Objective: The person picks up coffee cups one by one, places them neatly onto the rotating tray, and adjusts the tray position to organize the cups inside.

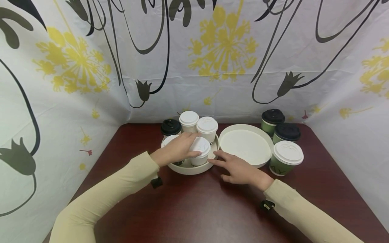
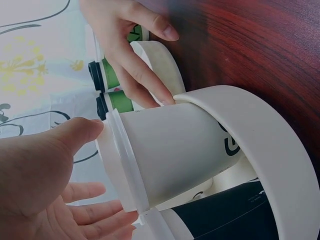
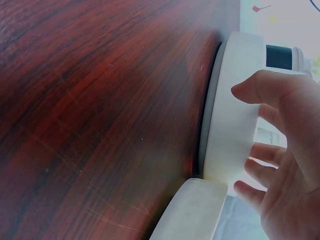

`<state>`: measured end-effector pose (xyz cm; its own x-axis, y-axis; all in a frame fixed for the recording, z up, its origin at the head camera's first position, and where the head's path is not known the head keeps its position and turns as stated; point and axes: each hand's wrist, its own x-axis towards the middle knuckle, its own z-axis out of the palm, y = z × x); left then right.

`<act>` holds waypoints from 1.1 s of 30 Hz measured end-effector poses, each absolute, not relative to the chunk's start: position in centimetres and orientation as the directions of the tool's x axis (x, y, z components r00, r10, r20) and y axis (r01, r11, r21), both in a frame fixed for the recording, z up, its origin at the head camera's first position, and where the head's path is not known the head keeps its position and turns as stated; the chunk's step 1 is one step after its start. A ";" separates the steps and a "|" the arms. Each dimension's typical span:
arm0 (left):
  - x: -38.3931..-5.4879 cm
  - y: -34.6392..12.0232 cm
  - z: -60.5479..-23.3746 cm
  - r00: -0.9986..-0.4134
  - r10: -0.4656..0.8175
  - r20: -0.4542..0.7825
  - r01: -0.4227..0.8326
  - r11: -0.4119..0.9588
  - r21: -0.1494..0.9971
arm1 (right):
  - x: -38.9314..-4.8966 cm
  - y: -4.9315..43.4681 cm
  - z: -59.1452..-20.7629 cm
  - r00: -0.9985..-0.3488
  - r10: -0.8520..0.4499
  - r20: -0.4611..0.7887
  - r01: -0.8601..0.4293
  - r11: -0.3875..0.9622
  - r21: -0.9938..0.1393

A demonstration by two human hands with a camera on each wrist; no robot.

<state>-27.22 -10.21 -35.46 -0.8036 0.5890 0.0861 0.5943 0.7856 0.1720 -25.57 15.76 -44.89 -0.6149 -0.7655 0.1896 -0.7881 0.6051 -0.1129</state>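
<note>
My left hand (image 1: 179, 149) spans the white lid of a paper cup (image 1: 201, 150), thumb on one side and fingertips at the opposite edge. That cup stands in the near right part of a round cream tray (image 1: 189, 170). Its pale wall shows in the left wrist view, beside a dark-walled cup (image 2: 220, 212). Beneath my left hand, another white-lidded cup (image 1: 169, 139) is partly hidden. My right hand (image 1: 238, 168) has its fingers spread, with the fingertips at the tray's right rim; the right wrist view shows them by the tray's wall (image 3: 235, 115).
Behind in the same tray stand a black-lidded cup (image 1: 171, 127) and two white-lidded cups (image 1: 189, 119). A second round tray (image 1: 246, 145) adjoins it on the right. Two black-lidded green cups (image 1: 268, 126) and a white-lidded green cup (image 1: 281, 165) stand right of that. Patterned cloth (image 1: 194, 87) surrounds the table.
</note>
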 end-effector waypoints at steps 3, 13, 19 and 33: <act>-27.2 -10.2 -35.5 -0.799 0.594 0.093 0.601 0.779 0.178 | -25.6 15.8 -44.9 -0.619 -0.762 0.189 -0.785 0.608 -0.117; -27.3 -10.4 -35.7 -0.796 0.597 0.100 0.604 0.771 0.201 | -25.5 15.8 -45.2 -0.640 -0.753 0.153 -0.768 0.627 -0.129; -27.4 -10.4 -35.9 -0.806 0.586 0.086 0.591 0.785 0.187 | -25.4 15.8 -45.1 -0.645 -0.751 0.144 -0.764 0.629 -0.141; -26.8 -10.5 -35.8 -0.733 0.647 0.211 0.670 0.741 0.057 | -24.9 16.5 -45.2 -0.642 -0.748 0.170 -0.767 0.623 -0.156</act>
<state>-26.85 -10.48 -35.77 -0.7331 0.6465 0.2109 0.6695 0.7406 0.0569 -24.94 16.46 -45.18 -0.6419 -0.7477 0.1698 -0.7667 0.6227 -0.1564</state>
